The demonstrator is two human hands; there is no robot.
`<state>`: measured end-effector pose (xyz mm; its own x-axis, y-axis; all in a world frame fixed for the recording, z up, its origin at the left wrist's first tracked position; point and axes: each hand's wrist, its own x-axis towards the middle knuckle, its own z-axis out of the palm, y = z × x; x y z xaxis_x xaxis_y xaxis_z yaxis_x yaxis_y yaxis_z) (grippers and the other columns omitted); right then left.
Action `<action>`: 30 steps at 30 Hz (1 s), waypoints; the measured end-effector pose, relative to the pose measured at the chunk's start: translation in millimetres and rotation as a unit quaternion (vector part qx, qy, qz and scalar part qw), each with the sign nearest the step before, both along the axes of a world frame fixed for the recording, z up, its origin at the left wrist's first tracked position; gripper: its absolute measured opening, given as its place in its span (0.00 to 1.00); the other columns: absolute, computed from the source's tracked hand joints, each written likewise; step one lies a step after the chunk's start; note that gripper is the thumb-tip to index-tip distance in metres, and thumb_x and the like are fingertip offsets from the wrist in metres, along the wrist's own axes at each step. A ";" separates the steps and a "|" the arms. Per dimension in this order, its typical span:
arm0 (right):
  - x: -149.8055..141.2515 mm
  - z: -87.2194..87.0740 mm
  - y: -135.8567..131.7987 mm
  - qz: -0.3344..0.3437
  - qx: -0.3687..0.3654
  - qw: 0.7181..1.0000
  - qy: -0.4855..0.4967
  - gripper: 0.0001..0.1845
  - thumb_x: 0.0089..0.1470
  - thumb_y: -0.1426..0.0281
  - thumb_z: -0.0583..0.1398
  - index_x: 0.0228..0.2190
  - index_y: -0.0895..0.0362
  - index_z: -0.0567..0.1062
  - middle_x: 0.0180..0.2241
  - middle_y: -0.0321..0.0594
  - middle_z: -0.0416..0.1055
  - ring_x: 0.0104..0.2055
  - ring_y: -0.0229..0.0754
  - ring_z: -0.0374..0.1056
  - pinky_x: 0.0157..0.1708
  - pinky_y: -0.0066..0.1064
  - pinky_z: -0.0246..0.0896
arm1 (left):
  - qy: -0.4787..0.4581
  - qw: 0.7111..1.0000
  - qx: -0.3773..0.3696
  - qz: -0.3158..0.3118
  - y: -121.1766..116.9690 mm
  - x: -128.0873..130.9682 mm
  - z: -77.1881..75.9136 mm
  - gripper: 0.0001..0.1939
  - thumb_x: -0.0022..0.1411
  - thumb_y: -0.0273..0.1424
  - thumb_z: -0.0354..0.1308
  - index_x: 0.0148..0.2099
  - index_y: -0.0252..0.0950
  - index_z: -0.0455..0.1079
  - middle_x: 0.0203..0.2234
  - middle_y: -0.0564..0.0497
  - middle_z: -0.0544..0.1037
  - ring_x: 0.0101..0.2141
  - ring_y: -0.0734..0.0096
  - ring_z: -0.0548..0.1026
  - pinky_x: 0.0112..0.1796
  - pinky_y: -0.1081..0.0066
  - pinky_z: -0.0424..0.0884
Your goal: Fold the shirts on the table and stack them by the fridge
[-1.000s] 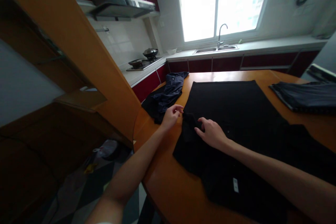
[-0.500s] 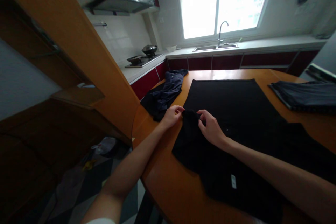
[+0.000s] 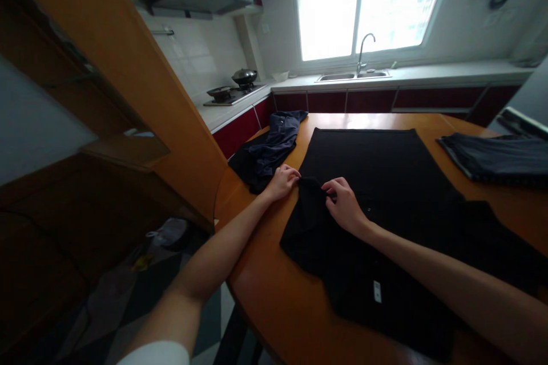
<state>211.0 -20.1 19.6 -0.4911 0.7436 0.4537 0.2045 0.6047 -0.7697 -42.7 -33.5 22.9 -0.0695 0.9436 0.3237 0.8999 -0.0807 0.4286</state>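
Observation:
A black shirt [image 3: 381, 165] lies spread over the wooden table, its straight hem toward the window and a small white label [image 3: 377, 291] near me. My left hand [image 3: 283, 181] pinches the shirt's left edge between thumb and fingers. Just to the right, my right hand [image 3: 343, 201] has its fingertips closed on a raised fold of the same cloth. Between the two hands the fabric bunches up slightly. What lies under the fold is hidden.
On the wooden table [image 3: 265, 274], a crumpled dark blue garment [image 3: 280, 142] lies at the far left. Folded dark trousers [image 3: 496, 157] rest at the right. Beyond are a sink [image 3: 338, 77] and a stove [image 3: 235, 96] with pans. A wooden partition [image 3: 171, 91] stands at the left.
Both hands stay nearly in place on the shirt. The cloth between them is pulled a little straighter, and the camera view has shifted slightly.

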 end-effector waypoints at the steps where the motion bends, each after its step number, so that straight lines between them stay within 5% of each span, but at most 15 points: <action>1: 0.5 1.6 -0.6 0.002 0.006 1.000 0.003 0.15 0.50 0.80 0.55 0.38 0.55 0.74 0.44 0.43 0.66 0.40 0.42 0.69 0.41 0.36 0.70 | 0.003 1.000 -0.005 -0.009 1.2 -1.2 0.7 0.08 0.65 0.29 0.58 0.42 0.39 0.79 0.41 0.47 0.73 0.48 0.59 0.71 0.55 0.60 0.63; 12: 5.8 20.6 -6.7 0.032 0.113 0.992 0.037 0.17 0.54 0.81 0.52 0.39 0.53 0.74 0.47 0.46 0.65 0.51 0.47 0.66 0.54 0.41 0.64 | 0.061 0.997 -0.044 0.008 9.1 2.1 -1.6 0.12 0.71 0.36 0.52 0.40 0.39 0.76 0.44 0.46 0.71 0.47 0.57 0.66 0.52 0.58 0.62; 21: 8.8 3.2 3.0 0.041 0.135 0.984 -0.106 0.20 0.49 0.85 0.52 0.35 0.55 0.78 0.43 0.46 0.69 0.48 0.50 0.65 0.51 0.44 0.65 | 0.070 0.996 -0.040 0.046 12.4 12.9 -5.2 0.16 0.72 0.39 0.51 0.37 0.38 0.75 0.45 0.44 0.70 0.48 0.54 0.65 0.50 0.56 0.62; 30: 10.8 12.3 0.9 0.009 0.159 0.985 -0.060 0.18 0.52 0.84 0.53 0.32 0.55 0.78 0.44 0.47 0.68 0.48 0.50 0.65 0.48 0.44 0.66 | 0.018 0.998 -0.048 -0.034 8.5 -6.9 2.9 0.06 0.63 0.36 0.62 0.40 0.41 0.78 0.48 0.48 0.73 0.51 0.59 0.69 0.55 0.62 0.61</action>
